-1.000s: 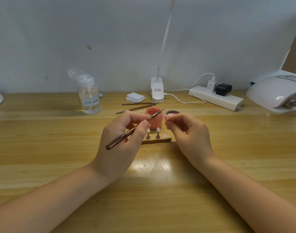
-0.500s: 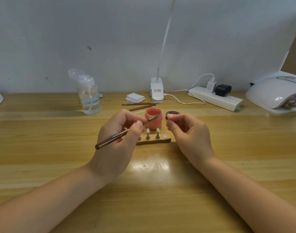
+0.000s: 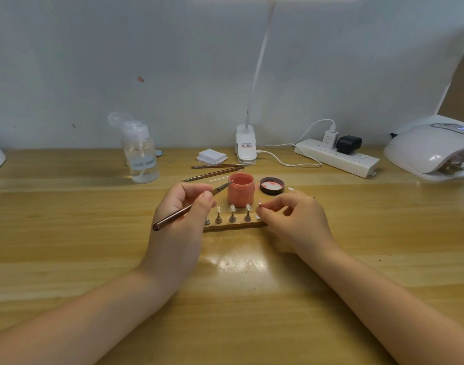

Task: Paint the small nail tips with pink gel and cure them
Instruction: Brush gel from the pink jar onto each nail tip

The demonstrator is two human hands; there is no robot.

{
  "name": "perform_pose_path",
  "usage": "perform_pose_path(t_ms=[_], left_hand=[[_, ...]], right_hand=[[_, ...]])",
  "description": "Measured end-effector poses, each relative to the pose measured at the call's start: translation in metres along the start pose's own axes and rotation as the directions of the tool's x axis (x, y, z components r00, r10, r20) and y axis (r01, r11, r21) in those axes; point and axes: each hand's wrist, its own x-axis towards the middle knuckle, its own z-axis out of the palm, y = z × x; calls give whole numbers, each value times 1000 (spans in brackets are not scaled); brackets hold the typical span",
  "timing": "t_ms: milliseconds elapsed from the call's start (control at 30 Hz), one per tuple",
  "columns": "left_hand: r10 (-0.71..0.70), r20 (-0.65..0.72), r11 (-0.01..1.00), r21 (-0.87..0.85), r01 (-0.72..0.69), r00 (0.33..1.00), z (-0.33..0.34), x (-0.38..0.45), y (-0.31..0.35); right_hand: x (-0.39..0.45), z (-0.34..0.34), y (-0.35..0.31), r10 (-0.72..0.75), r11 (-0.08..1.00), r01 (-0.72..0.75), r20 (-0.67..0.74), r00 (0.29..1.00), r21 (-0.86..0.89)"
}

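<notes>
Over wooden table [image 3: 94,233], left hand [image 3: 182,214] grips brush [image 3: 188,208], right hand [image 3: 291,219] pinches nail tip [image 3: 260,204]

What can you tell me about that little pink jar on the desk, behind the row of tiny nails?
The pink jar is a small, round, squat pot, plastic by the look of it, standing upright on the wooden desk with its top open. Its dark lid lies beside it, inside up. The brush held in the left hand has its tip at the jar's rim.

Three brushes [image 3: 217,166], four nail tips [image 3: 232,208] on stands, one pink gel jar [image 3: 241,189], one lid [image 3: 272,185].
</notes>
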Motion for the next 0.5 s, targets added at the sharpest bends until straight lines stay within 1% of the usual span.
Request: perform_pose_path(t_ms=[167,300,367,433,500], left_hand=[[-14,14,1000,9,14,1000,0,-1,0],[-12,19,1000,5,12,1000,0,-1,-1],[-13,22,1000,-5,14,1000,-1,0,-1],[-29,31,999,-28,29,999,-2,1,-2],[-54,44,997,-56,57,998,-1,0,-2]], right_hand=[[1,-1,2,17,995,-13,41,999,-99],[1,-3,3,-16,984,22,36,999,-175],[-1,-5,1,-53,956,56,19,998,-286],[-3,-8,0,-116,903,112,15,993,-414],[-5,-11,-3,-143,863,141,34,989,-484]])
